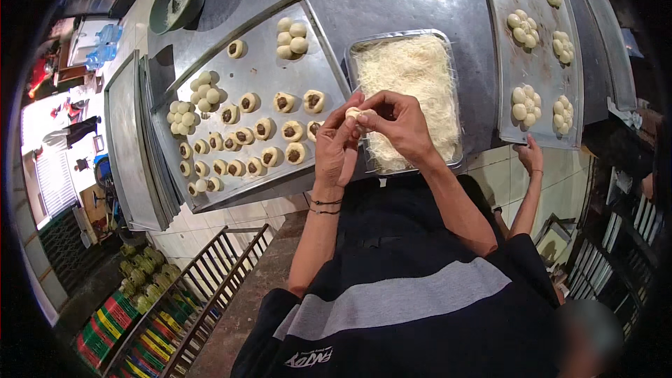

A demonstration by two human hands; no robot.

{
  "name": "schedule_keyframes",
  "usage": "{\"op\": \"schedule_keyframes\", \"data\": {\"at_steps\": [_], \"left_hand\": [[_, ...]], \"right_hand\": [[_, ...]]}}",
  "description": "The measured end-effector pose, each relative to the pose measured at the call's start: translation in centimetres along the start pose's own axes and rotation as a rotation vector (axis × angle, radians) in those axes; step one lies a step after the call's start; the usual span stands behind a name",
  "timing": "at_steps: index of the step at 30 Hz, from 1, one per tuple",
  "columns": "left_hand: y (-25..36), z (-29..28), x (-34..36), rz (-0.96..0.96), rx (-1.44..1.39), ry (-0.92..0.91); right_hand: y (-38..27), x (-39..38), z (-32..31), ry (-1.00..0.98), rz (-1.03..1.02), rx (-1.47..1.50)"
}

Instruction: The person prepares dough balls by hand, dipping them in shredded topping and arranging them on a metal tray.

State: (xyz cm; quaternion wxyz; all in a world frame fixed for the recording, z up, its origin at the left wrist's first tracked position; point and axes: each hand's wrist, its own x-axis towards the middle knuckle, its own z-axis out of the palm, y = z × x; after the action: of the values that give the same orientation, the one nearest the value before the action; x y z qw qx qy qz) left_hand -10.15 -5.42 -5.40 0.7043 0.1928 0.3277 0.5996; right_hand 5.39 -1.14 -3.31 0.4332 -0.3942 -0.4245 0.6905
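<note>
A small pale piece of dough (353,113) is pinched between the fingertips of my left hand (334,141) and my right hand (397,124), over the left rim of a metal pan (453,98) heaped with pale shreds (413,70), perhaps grated cheese. Left of the pan is a large metal tray (262,70) bearing rows of dough rounds with dark filling (283,101), plus clusters of plain dough balls (297,43). My left wrist wears dark cords.
At the right, a co-worker's hand (530,156) grips a tray (542,136) of dough clusters. A green bowl (168,14) stands at the back left, near stacked trays (129,140). A metal rack (217,266) is below left; people are in the far-left background.
</note>
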Motion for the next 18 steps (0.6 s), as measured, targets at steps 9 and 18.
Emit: {"op": "schedule_keyframes", "data": {"at_steps": [9,18], "left_hand": [[0.6,1.0,-0.4,0.075,0.206,0.017],[2.1,3.5,-0.6,0.211,0.016,0.063]], "right_hand": [[-2.6,-0.5,0.9,-0.022,-0.302,-0.591],[-1.3,0.3,1.3,-0.095,-0.189,-0.466]]}}
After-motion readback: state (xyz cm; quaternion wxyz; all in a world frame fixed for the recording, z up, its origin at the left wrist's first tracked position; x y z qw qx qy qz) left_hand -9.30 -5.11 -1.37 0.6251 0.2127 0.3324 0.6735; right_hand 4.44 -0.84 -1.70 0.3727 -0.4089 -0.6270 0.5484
